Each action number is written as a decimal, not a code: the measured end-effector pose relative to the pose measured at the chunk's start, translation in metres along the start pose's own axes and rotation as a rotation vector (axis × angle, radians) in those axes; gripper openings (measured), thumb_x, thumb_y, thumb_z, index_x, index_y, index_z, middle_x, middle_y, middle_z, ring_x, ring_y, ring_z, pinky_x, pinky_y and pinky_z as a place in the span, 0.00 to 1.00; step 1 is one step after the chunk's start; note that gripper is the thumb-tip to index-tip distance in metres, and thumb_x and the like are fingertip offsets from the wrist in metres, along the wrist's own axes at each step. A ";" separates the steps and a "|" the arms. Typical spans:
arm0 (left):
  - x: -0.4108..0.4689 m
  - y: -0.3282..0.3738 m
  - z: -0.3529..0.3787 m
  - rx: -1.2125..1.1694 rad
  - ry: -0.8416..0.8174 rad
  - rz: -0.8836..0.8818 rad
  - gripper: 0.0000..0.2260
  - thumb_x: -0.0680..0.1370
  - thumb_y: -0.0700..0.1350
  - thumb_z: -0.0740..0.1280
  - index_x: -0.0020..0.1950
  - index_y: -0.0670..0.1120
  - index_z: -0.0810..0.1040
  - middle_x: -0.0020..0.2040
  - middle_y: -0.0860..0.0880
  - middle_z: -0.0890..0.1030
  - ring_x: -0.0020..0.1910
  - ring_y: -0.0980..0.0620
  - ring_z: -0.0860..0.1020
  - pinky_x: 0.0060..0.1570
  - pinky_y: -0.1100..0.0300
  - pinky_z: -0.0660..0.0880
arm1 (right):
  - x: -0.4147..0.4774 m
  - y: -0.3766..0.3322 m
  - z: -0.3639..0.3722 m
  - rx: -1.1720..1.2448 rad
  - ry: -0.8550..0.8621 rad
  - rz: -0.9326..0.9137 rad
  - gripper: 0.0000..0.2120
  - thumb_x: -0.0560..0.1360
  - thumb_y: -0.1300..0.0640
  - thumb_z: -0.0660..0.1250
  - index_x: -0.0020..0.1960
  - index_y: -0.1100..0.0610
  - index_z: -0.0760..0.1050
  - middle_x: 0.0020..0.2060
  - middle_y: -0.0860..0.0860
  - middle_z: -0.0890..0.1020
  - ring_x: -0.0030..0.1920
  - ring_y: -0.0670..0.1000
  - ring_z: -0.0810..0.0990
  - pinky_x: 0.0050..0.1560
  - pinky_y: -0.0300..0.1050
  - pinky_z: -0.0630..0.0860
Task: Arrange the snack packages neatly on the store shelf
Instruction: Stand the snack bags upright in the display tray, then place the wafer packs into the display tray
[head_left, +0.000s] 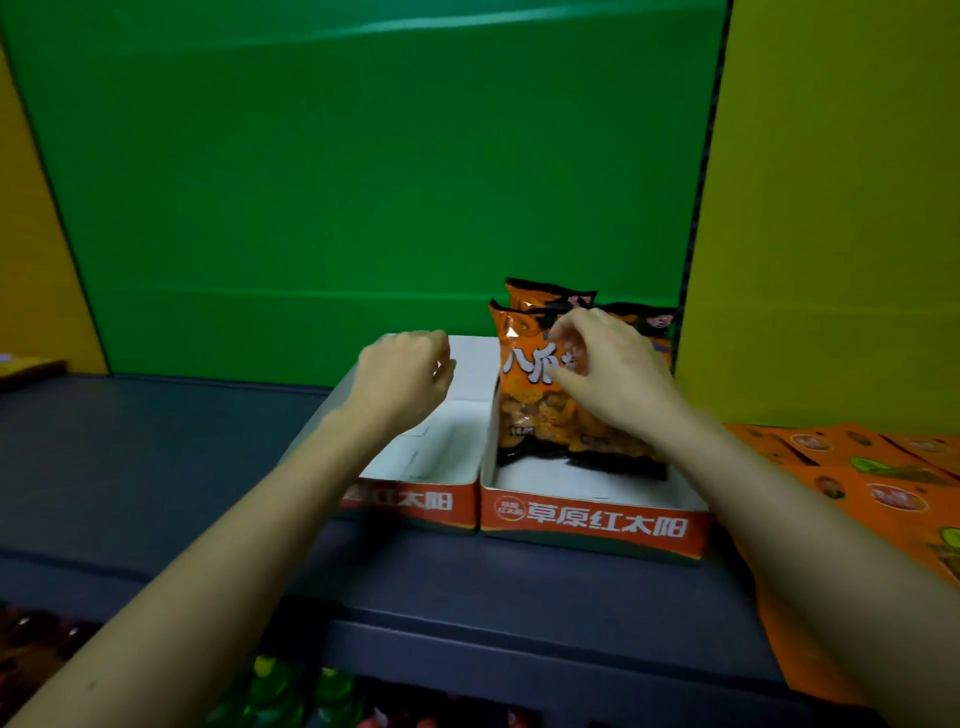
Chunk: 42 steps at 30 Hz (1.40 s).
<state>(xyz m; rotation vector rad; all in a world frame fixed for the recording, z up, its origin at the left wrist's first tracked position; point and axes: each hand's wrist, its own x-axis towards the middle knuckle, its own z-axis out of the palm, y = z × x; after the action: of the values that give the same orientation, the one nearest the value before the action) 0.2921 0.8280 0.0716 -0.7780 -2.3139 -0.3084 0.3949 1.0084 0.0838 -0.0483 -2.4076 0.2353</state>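
Three orange snack bags stand upright in the right-hand cardboard tray (592, 519) on the dark shelf (156, 467). The right hand (613, 374) grips the front snack bag (524, 410), fingers curled over its face; the other two bags (540, 296) stand just behind it. The left hand (400, 379) hovers over the left tray (415, 501) beside it, fingers loosely curled and holding nothing. Flat orange packets (857, 483) lie on the shelf to the right.

Right display tray (592, 525), near front panel: white characters 草原红太阳 on red, beside a round logo too small to read. Left display tray (415, 501), front panel: 红太阳 legible, the rest hidden. Front snack bag (524, 395): large white 八爪, the rest hidden.
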 end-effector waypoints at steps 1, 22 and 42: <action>-0.006 -0.011 -0.004 0.033 -0.004 -0.003 0.11 0.80 0.48 0.58 0.54 0.45 0.76 0.54 0.48 0.81 0.51 0.44 0.78 0.44 0.56 0.71 | 0.005 -0.013 0.003 0.024 -0.025 -0.050 0.12 0.74 0.53 0.66 0.57 0.53 0.73 0.51 0.49 0.79 0.53 0.52 0.77 0.47 0.45 0.71; -0.236 -0.391 -0.158 0.376 -0.193 -0.399 0.10 0.78 0.50 0.60 0.51 0.46 0.75 0.53 0.46 0.80 0.54 0.41 0.77 0.44 0.53 0.71 | 0.036 -0.429 0.188 0.313 -0.412 -0.354 0.10 0.76 0.48 0.62 0.56 0.47 0.75 0.50 0.45 0.81 0.54 0.51 0.78 0.52 0.48 0.74; -0.280 -0.671 -0.174 0.343 -0.115 -0.647 0.12 0.78 0.53 0.60 0.49 0.46 0.75 0.49 0.46 0.81 0.50 0.43 0.78 0.39 0.57 0.67 | 0.147 -0.648 0.352 0.322 -0.495 -0.286 0.09 0.75 0.48 0.65 0.53 0.48 0.77 0.45 0.44 0.78 0.54 0.51 0.78 0.54 0.49 0.75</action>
<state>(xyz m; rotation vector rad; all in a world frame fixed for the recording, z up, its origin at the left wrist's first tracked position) 0.1432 0.0985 0.0096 0.1387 -2.5787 -0.1357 0.0712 0.3314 0.0397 0.5571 -2.7857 0.5494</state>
